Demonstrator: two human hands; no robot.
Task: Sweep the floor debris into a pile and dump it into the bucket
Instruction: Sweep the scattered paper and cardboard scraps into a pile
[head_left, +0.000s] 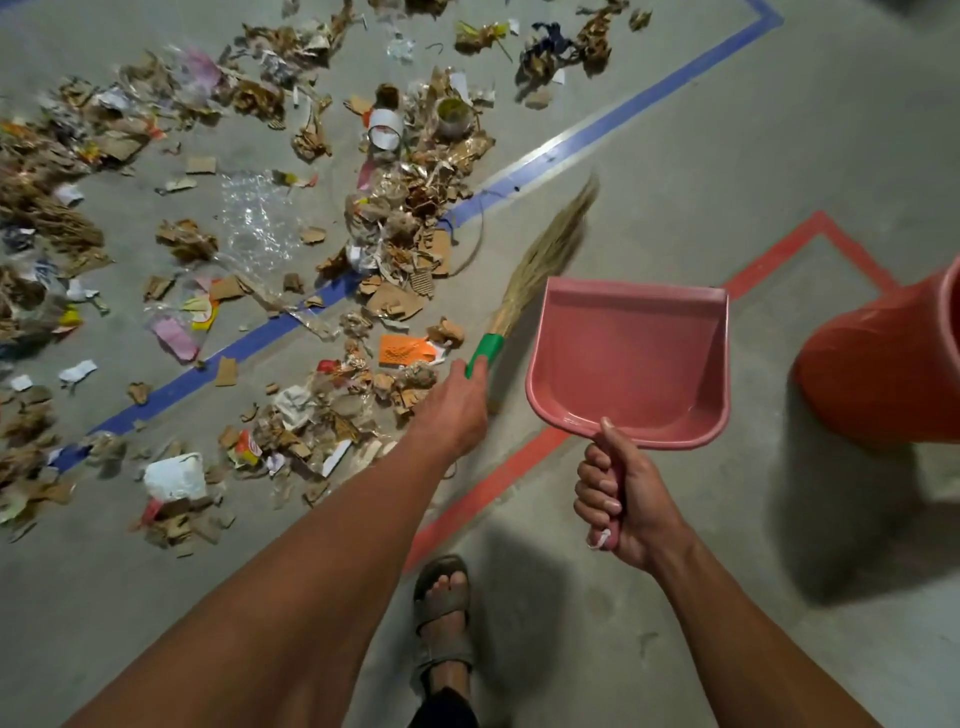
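Note:
My left hand (460, 410) grips the green-wrapped handle of a straw broom (545, 254), whose bristles point up and to the right, blurred, beside the debris. My right hand (621, 499) holds a pink dustpan (631, 364) by its handle; the pan is empty and raised above the floor. Debris (400, 223) of torn cardboard, paper, clear plastic and wrappers lies scattered over the floor's left and upper parts. An orange bucket (883, 374) stands at the right edge, partly cut off.
A blue tape line (597, 130) runs diagonally through the debris. A red tape line (498, 483) crosses nearer me and angles off by the bucket. My sandalled foot (444, 613) stands on bare grey concrete at the bottom centre.

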